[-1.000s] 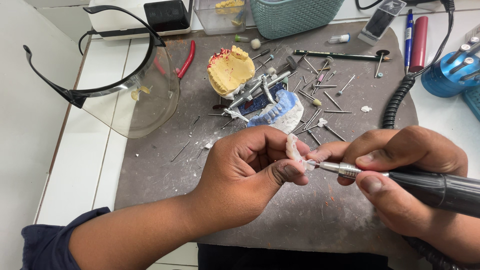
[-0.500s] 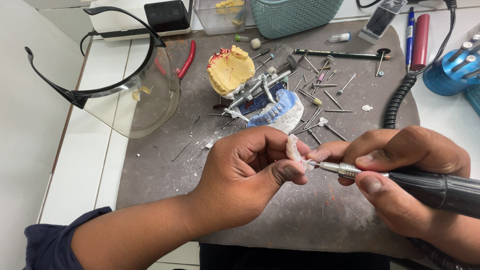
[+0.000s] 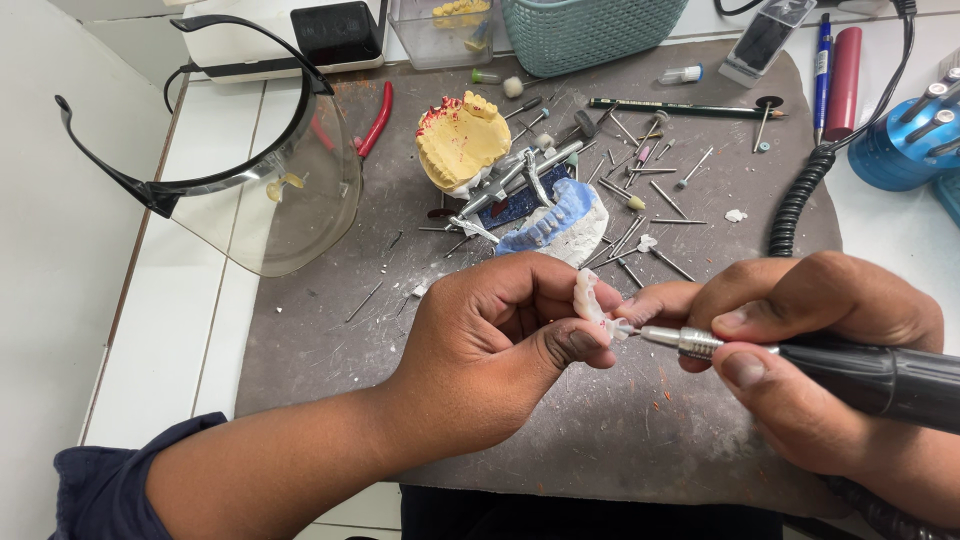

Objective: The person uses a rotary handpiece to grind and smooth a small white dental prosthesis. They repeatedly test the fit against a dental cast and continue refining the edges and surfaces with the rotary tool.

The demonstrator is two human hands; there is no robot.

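My left hand (image 3: 495, 345) pinches a small whitish dental piece (image 3: 585, 296) between thumb and fingers, above the grey work mat (image 3: 330, 330). My right hand (image 3: 810, 345) grips a black rotary handpiece (image 3: 870, 375) like a pen. Its silver tip (image 3: 655, 335) touches the lower edge of the piece. Both hands meet in the lower middle of the view.
Behind the hands stand a yellow jaw model (image 3: 462, 140) on a metal articulator with a blue-white model (image 3: 555, 220). Several loose burs (image 3: 640, 195) lie scattered. A clear face shield (image 3: 265, 190) is at left, red pliers (image 3: 375, 120) beside it. A coiled cable (image 3: 795, 200), blue bur stand (image 3: 910, 145) and teal basket (image 3: 590, 30) sit at the back right.
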